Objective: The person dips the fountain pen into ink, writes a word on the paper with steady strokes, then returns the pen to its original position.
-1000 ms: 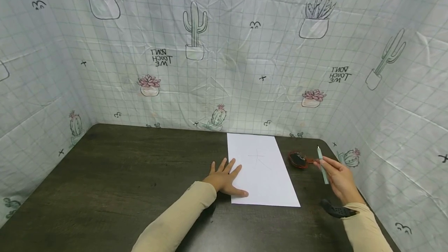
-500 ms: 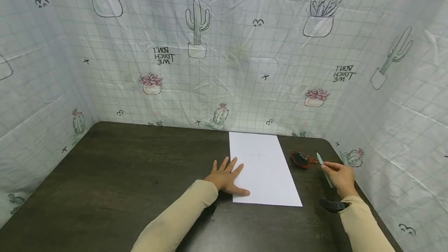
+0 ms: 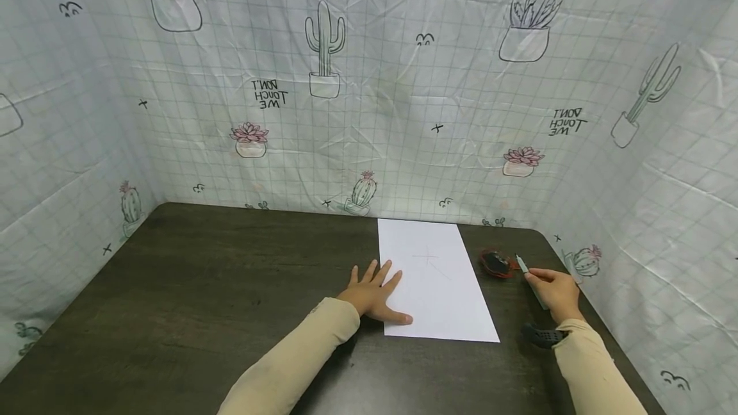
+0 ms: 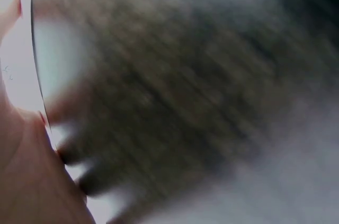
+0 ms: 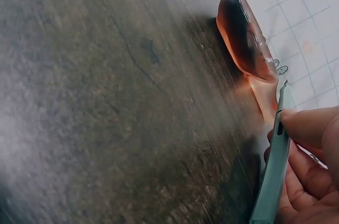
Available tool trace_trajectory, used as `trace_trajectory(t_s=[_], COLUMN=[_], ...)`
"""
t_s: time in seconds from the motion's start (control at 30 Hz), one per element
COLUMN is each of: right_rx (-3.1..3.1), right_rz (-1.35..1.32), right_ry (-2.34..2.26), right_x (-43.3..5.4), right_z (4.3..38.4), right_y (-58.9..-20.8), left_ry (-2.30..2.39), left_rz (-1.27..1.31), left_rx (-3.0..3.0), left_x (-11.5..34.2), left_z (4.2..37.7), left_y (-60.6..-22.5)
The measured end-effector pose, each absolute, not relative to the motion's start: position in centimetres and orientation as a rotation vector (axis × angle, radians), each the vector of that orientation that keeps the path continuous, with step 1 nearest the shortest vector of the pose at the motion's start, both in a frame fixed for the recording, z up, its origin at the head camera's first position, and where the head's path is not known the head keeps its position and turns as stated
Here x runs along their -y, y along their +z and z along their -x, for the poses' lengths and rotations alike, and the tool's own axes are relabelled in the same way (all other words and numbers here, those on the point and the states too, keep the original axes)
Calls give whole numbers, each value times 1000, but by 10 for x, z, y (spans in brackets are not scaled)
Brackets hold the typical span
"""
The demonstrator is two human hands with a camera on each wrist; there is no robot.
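A white sheet of paper [image 3: 441, 303] lies on the dark table, with a thin cross and a slanting line drawn on it. My left hand [image 3: 375, 296] rests flat on its left edge, fingers spread. Over to the right, my right hand [image 3: 553, 290] holds a slim green pen-shaped tool [image 5: 274, 171] between thumb and fingers, its dark tip pointing away from me. Whether it is a pen or a cutter is unclear. Just left of that tip lies a glossy dark oval thing [image 3: 494, 264] with an orange-red rim and narrow stem; its kind is unclear. The left wrist view is mostly blurred.
The dark wooden table [image 3: 242, 287] reaches back to a hanging cloth [image 3: 398, 95] printed with cacti. More of this cloth closes off both sides, and the right arm is close to it. A black band [image 3: 542, 336] is on the right wrist.
My right hand has lowered slightly and shifted left since half a second ago, and the green tool now tilts more to the left. My left hand stays on the paper.
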State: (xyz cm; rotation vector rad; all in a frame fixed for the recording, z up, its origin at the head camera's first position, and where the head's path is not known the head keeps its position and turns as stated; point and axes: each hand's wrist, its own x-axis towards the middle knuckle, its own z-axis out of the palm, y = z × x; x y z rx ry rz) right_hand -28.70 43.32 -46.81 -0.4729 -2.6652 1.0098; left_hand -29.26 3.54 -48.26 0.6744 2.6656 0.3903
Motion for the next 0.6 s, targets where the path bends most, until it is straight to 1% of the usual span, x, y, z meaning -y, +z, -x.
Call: trace_trajectory(t_s=[0.1,0.6], right_rx=[2665,2654], right_rz=[476,477], right_ry=[1017,1010], right_x=[-433,-432], right_z=[288,286], right_y=[-468,-468], left_ry=[374,372], left_rz=[-680,-682], left_rx=[-2662,-2662], left_x=[-36,-37], left_z=[296,296], left_y=[-488,-488])
